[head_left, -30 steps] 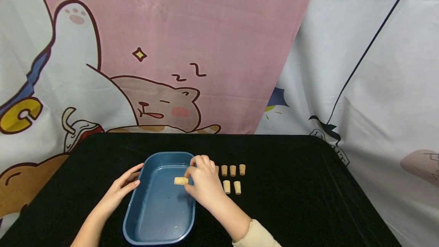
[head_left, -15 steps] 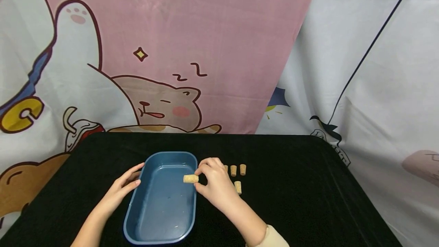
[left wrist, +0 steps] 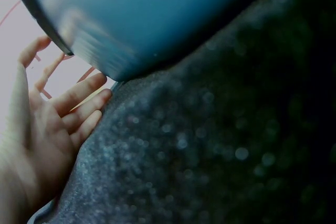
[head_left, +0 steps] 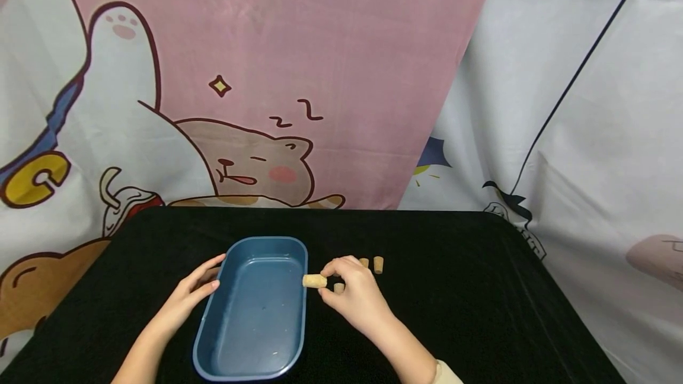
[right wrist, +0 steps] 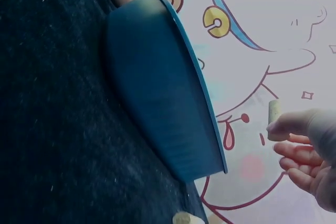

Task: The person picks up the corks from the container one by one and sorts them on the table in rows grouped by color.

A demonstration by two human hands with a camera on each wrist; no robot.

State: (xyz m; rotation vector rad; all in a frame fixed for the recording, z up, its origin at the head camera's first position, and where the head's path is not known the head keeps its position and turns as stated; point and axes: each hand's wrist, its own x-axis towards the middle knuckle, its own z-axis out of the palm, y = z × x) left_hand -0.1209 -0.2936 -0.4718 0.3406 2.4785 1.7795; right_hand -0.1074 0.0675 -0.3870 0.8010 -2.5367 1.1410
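My right hand [head_left: 358, 292] pinches a cork stopper [head_left: 314, 281] between thumb and forefinger at the right rim of a blue tray [head_left: 256, 319]. The held cork [right wrist: 274, 113] stands above the tray's rim in the right wrist view. Fairly straight fingers of my left hand [head_left: 184, 292] touch the tray's left side; the left wrist view shows that hand [left wrist: 52, 129] with its fingers spread against the tray wall [left wrist: 157, 24]. More corks, one at the far right [head_left: 378, 265] and one near my right fingers [head_left: 338, 288], stand on the table, partly hidden by my right hand.
A black cloth covers the table [head_left: 469, 313]. Behind it hangs a pink and white curtain [head_left: 373, 76] with cartoon animals. In the right wrist view, one cork [right wrist: 188, 218] shows at the bottom edge, near the tray's end.
My right hand has moved right with the cork, from over the tray's inside to its right rim, covering more of the standing corks. The left hand stays on the tray.
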